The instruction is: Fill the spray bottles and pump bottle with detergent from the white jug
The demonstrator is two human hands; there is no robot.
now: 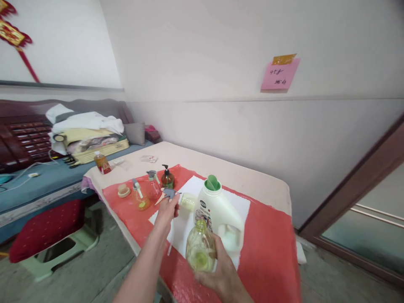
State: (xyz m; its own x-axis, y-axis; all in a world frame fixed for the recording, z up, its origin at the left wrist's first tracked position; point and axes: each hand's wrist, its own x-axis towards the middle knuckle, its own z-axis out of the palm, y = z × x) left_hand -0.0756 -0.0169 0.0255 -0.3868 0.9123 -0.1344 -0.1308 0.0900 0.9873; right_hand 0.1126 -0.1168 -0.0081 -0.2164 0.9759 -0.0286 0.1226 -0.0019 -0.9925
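Observation:
My left hand (168, 210) is closed around a grey pump head (170, 192), and its thin dip tube (171, 242) hangs down below the fingers. In my right hand (222, 269) is a clear yellow-green bottle (200, 248), held upright with its neck uncovered. Right behind that bottle stands a large pale green detergent jug (221, 206) with a green pouring spout (212, 183) in its mouth. A clear yellowish cup or jar (188, 202) lies between my left hand and the jug. Part of the bottle is hidden by my right fingers.
Two clear pump bottles (142, 203), a brown pump bottle (167, 177) and a beige lid-like piece (123, 190) stand on the red cloth (268, 252). A drink bottle (102, 163) is at the table's left edge. A red-topped stool (52, 227) is on the floor.

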